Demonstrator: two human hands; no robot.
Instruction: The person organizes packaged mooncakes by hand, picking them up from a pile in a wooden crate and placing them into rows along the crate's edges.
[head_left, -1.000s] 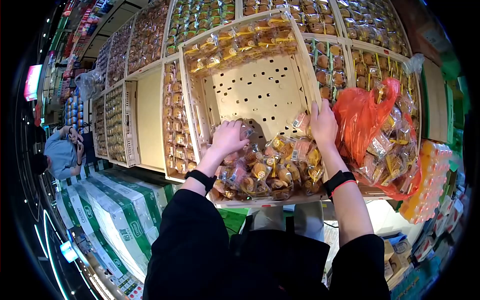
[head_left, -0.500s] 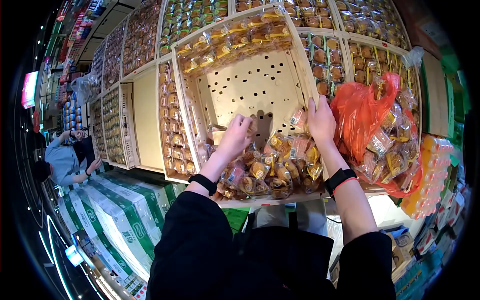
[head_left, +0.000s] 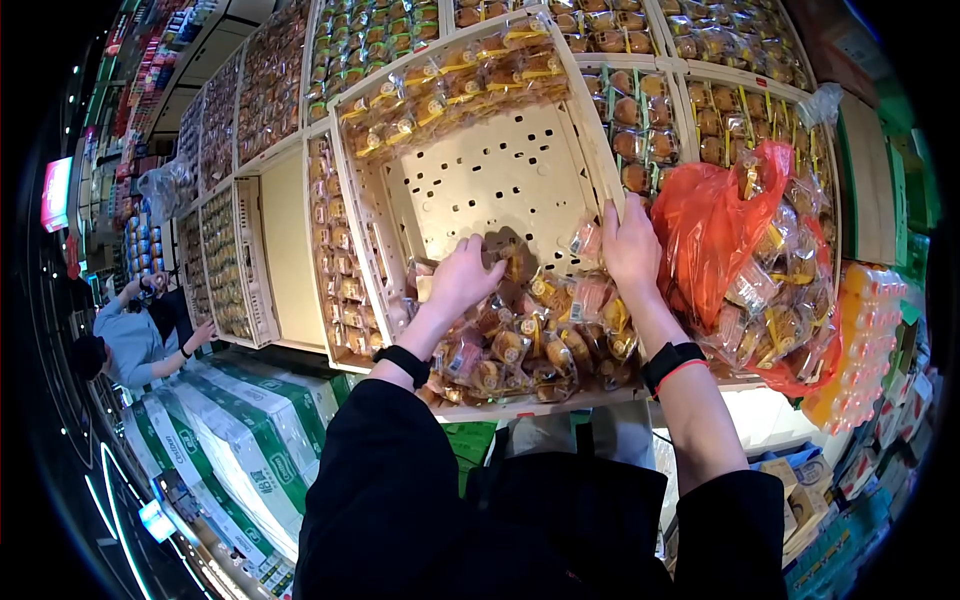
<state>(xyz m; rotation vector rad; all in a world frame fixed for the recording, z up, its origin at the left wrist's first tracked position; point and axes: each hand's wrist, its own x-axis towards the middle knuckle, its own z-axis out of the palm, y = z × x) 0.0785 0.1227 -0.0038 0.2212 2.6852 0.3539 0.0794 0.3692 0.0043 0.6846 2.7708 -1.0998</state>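
A cream plastic crate (head_left: 400, 245) with a perforated floor lies tilted in front of me. Wrapped buns (head_left: 480, 70) stand in rows along its far end, and a loose heap of wrapped buns (head_left: 540, 350) fills the near end. My left hand (head_left: 462, 280) is over the left side of this heap, thumb apart from the fingers, with no bun visibly held. Its fingertips are close to a single wrapped bun (head_left: 515, 262). On the crate's right rim sits my right hand (head_left: 632, 250), thumb inside and fingers outside. Beside it is a red plastic bag (head_left: 715, 235) holding more wrapped buns.
Other crates of wrapped buns (head_left: 645, 120) surround this one at the back and sides. Green-and-white cartons (head_left: 235, 440) are stacked at lower left, where a person (head_left: 140, 335) is seen. Orange-topped bottles (head_left: 865, 340) stand at right.
My left hand has lowered slightly and shifted left, and its thumb has spread from the fingers. My right hand stays at the rim. The person at left has moved their arms.
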